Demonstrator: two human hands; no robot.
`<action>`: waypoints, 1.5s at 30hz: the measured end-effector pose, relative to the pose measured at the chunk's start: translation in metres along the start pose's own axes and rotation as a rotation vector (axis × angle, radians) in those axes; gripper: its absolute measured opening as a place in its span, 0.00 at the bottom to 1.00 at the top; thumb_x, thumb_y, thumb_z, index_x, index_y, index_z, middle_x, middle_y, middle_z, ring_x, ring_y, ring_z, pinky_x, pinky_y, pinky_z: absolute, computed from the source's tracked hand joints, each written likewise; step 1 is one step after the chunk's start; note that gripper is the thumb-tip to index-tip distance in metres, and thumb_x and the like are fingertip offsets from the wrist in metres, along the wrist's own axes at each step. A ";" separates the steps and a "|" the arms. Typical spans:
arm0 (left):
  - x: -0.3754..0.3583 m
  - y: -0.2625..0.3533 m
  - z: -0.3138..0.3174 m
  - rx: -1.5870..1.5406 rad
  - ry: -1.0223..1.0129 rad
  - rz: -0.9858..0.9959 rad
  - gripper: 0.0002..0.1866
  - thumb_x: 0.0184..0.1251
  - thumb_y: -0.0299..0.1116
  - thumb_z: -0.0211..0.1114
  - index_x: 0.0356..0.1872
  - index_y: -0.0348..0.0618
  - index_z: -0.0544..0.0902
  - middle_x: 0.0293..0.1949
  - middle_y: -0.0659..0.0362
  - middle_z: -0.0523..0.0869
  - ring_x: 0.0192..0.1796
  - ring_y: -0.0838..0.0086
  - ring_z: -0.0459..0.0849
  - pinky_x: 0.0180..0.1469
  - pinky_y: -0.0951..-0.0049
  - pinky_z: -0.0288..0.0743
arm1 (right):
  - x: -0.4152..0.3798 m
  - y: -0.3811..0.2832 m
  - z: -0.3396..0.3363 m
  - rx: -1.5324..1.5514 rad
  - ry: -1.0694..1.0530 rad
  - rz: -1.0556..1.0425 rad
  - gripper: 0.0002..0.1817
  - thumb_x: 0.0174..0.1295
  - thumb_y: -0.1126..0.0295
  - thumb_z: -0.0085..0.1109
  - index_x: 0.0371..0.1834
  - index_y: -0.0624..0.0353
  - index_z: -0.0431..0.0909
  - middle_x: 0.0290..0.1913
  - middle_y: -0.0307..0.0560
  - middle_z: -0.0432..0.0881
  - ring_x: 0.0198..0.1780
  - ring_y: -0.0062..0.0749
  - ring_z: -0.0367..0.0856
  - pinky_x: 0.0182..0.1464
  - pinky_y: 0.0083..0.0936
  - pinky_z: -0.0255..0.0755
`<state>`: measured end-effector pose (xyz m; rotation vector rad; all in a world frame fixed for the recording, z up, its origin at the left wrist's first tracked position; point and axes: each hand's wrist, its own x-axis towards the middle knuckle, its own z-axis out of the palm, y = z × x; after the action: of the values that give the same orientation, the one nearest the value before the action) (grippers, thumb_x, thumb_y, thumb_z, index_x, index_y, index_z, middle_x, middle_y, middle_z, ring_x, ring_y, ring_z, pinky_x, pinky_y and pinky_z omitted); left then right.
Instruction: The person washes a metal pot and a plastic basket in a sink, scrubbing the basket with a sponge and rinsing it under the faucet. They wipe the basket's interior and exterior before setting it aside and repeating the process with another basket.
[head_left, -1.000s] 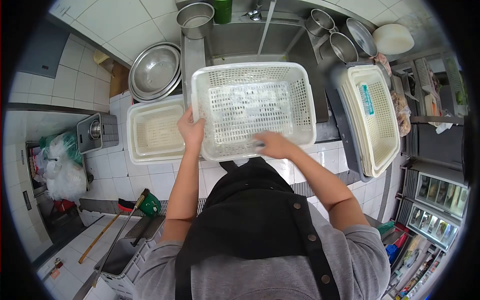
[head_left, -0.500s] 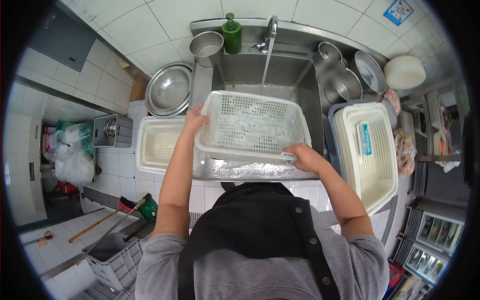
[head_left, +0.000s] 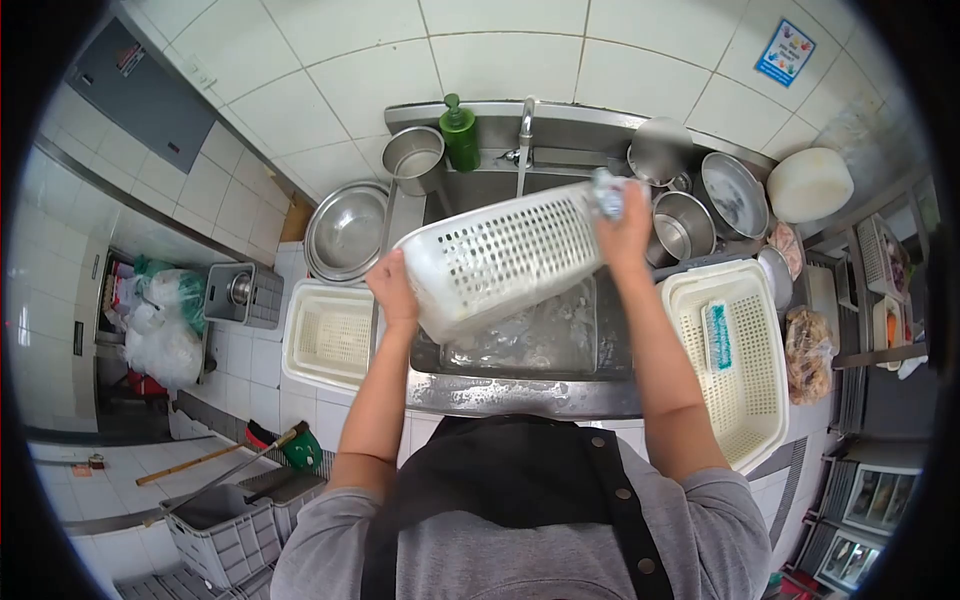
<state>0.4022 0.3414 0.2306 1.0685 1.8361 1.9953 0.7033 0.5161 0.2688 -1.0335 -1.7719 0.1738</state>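
A white perforated basket (head_left: 520, 245) is tilted on its side over the steel sink (head_left: 520, 398), its holed long wall facing me. My left hand (head_left: 394, 288) is closed on its left end. At the upper right corner my right hand (head_left: 626, 225) is closed, holding a crumpled whitish wad (head_left: 608, 193) against the rim; what the wad is I cannot make out. Water runs from the faucet (head_left: 528, 125) behind the basket. Below it, water and wet streaks show in the basin.
Stacked white baskets (head_left: 745, 400) with a blue-and-white brush (head_left: 717, 337) stand right. Another basket (head_left: 330, 335) and metal bowls (head_left: 347, 232) are left. A steel pot (head_left: 414, 160) and green pump bottle (head_left: 459, 135) stand behind; more pots (head_left: 683, 226) are back right.
The basket has turned from lying face up to tilted on its side, its right end raised. My right hand has moved up and away from me to its far corner. The view has shifted.
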 end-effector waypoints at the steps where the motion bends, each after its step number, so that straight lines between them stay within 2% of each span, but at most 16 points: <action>1: -0.004 -0.010 0.008 -0.003 -0.012 0.010 0.27 0.76 0.45 0.56 0.20 0.32 0.76 0.19 0.67 0.72 0.25 0.81 0.64 0.27 0.74 0.61 | -0.014 0.002 0.025 -0.101 0.046 -0.034 0.23 0.45 0.80 0.66 0.48 0.59 0.74 0.49 0.58 0.78 0.54 0.58 0.74 0.59 0.43 0.68; 3: -0.011 -0.024 0.030 -0.084 0.173 -0.127 0.25 0.75 0.42 0.59 0.19 0.32 0.75 0.18 0.68 0.69 0.25 0.81 0.62 0.26 0.72 0.58 | -0.023 -0.057 0.038 0.130 -0.294 0.251 0.25 0.49 0.77 0.61 0.55 0.58 0.73 0.53 0.59 0.75 0.58 0.59 0.71 0.59 0.49 0.64; 6: -0.019 -0.003 0.051 0.068 0.098 -0.165 0.27 0.75 0.44 0.59 0.20 0.31 0.75 0.18 0.68 0.71 0.25 0.82 0.63 0.26 0.71 0.57 | -0.048 -0.149 0.053 0.110 -0.245 0.009 0.18 0.54 0.76 0.58 0.50 0.58 0.74 0.45 0.58 0.79 0.51 0.60 0.76 0.55 0.47 0.68; 9: -0.026 -0.014 0.048 0.053 0.063 -0.182 0.29 0.75 0.48 0.58 0.18 0.34 0.75 0.18 0.67 0.72 0.24 0.81 0.64 0.26 0.72 0.59 | -0.036 -0.126 0.062 0.300 -0.356 0.223 0.18 0.57 0.73 0.58 0.53 0.61 0.74 0.42 0.62 0.82 0.48 0.58 0.81 0.51 0.47 0.72; 13: -0.026 0.010 0.036 -0.214 0.149 -0.304 0.31 0.75 0.53 0.58 0.17 0.37 0.76 0.19 0.66 0.73 0.23 0.81 0.65 0.25 0.72 0.60 | 0.007 -0.026 0.041 -0.078 -0.338 0.418 0.25 0.53 0.70 0.64 0.56 0.65 0.78 0.33 0.63 0.84 0.40 0.55 0.85 0.46 0.46 0.77; 16: -0.025 -0.001 0.046 -0.271 0.194 -0.371 0.31 0.75 0.53 0.58 0.17 0.36 0.78 0.18 0.66 0.73 0.23 0.80 0.65 0.25 0.70 0.59 | -0.003 -0.050 0.046 0.097 -0.388 0.259 0.17 0.45 0.65 0.70 0.39 0.60 0.85 0.38 0.60 0.85 0.46 0.55 0.83 0.52 0.47 0.72; 20: -0.019 -0.006 0.061 0.113 0.084 -0.218 0.36 0.75 0.54 0.57 0.11 0.38 0.64 0.13 0.66 0.63 0.22 0.78 0.58 0.24 0.64 0.52 | -0.039 -0.160 0.054 0.173 -0.480 0.121 0.22 0.46 0.63 0.74 0.44 0.59 0.82 0.53 0.59 0.77 0.61 0.57 0.69 0.65 0.52 0.58; 23: -0.013 0.000 0.054 0.123 -0.002 -0.296 0.36 0.75 0.56 0.57 0.11 0.39 0.62 0.13 0.66 0.62 0.22 0.78 0.57 0.24 0.65 0.53 | -0.054 -0.103 0.058 0.322 -0.171 -0.171 0.16 0.51 0.64 0.70 0.40 0.59 0.79 0.39 0.55 0.82 0.52 0.51 0.79 0.57 0.51 0.68; 25: -0.012 -0.010 0.049 0.082 0.010 -0.296 0.36 0.74 0.56 0.57 0.11 0.40 0.62 0.13 0.66 0.63 0.22 0.78 0.57 0.24 0.66 0.53 | -0.047 -0.048 0.057 0.490 -0.220 0.418 0.13 0.55 0.65 0.67 0.42 0.57 0.80 0.37 0.55 0.84 0.43 0.49 0.84 0.48 0.44 0.75; 28: -0.008 -0.004 0.052 0.004 -0.034 -0.472 0.34 0.75 0.55 0.56 0.12 0.42 0.64 0.14 0.66 0.66 0.21 0.78 0.58 0.24 0.67 0.55 | -0.042 -0.025 0.071 0.296 -0.141 0.159 0.18 0.55 0.66 0.67 0.49 0.58 0.81 0.30 0.56 0.84 0.35 0.51 0.84 0.41 0.36 0.77; 30: -0.011 0.019 0.057 -0.064 -0.263 -0.656 0.31 0.76 0.54 0.55 0.16 0.41 0.68 0.16 0.66 0.69 0.20 0.78 0.61 0.24 0.68 0.59 | -0.034 -0.077 0.062 0.466 -0.354 0.200 0.19 0.52 0.66 0.69 0.48 0.56 0.82 0.37 0.59 0.85 0.44 0.51 0.84 0.48 0.42 0.76; 33: -0.001 0.008 0.068 0.020 -0.422 -0.637 0.29 0.76 0.52 0.55 0.21 0.37 0.75 0.19 0.63 0.74 0.21 0.77 0.67 0.27 0.67 0.64 | -0.071 -0.130 0.048 -0.094 -0.516 -0.195 0.22 0.46 0.68 0.68 0.49 0.54 0.82 0.57 0.62 0.78 0.59 0.53 0.75 0.61 0.57 0.63; 36: 0.008 -0.024 0.082 -0.030 -0.346 -0.574 0.28 0.78 0.50 0.52 0.29 0.31 0.81 0.23 0.60 0.80 0.26 0.74 0.73 0.31 0.66 0.68 | -0.172 -0.124 0.058 -0.266 -0.555 -0.465 0.22 0.48 0.67 0.67 0.50 0.56 0.80 0.61 0.62 0.74 0.63 0.53 0.71 0.67 0.61 0.54; 39: 0.006 -0.031 0.088 -0.053 -0.204 -0.597 0.29 0.79 0.49 0.49 0.28 0.30 0.79 0.22 0.59 0.80 0.27 0.72 0.75 0.34 0.64 0.71 | -0.165 -0.115 0.042 -0.175 -0.616 -0.491 0.26 0.49 0.67 0.67 0.55 0.51 0.78 0.62 0.60 0.74 0.64 0.51 0.73 0.72 0.62 0.50; 43: -0.004 -0.017 0.081 0.088 -0.250 -0.409 0.29 0.80 0.49 0.48 0.21 0.35 0.72 0.17 0.61 0.74 0.19 0.73 0.73 0.23 0.66 0.70 | -0.067 -0.100 0.068 -0.108 -0.569 -0.156 0.29 0.48 0.69 0.69 0.58 0.51 0.76 0.62 0.63 0.73 0.63 0.56 0.74 0.71 0.60 0.54; 45: -0.004 -0.012 0.077 -0.080 -0.237 -0.523 0.27 0.80 0.49 0.49 0.21 0.42 0.71 0.14 0.64 0.70 0.11 0.76 0.66 0.12 0.70 0.60 | -0.047 -0.097 0.076 0.314 -0.314 0.096 0.31 0.49 0.71 0.69 0.61 0.53 0.75 0.60 0.63 0.74 0.61 0.61 0.73 0.70 0.53 0.60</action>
<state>0.4500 0.4005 0.2144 0.6733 1.6763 1.5499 0.5910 0.4482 0.2553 -0.8962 -1.8955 0.6842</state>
